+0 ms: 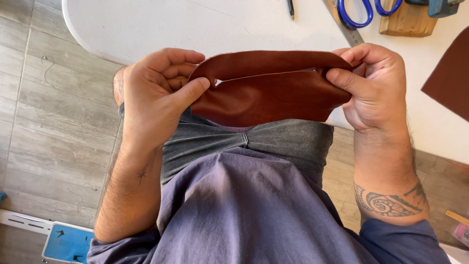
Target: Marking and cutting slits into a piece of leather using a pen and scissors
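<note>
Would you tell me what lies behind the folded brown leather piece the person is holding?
Behind the brown leather piece, pinched by the left hand and right hand, the white table edge and grey shorts show. The leather hides the table edge directly behind it.

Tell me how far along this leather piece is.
Done: the brown leather piece is already cut out and folded over. In hand: left hand and right hand pinch its two ends, the fold gaping slightly. Left: no stitching shows; scissors and ruler lie unused on the white table.

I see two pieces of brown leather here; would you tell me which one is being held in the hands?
The folded brown leather piece, pinched between left hand and right hand. The other leather piece lies flat, untouched, on the white table.
</note>
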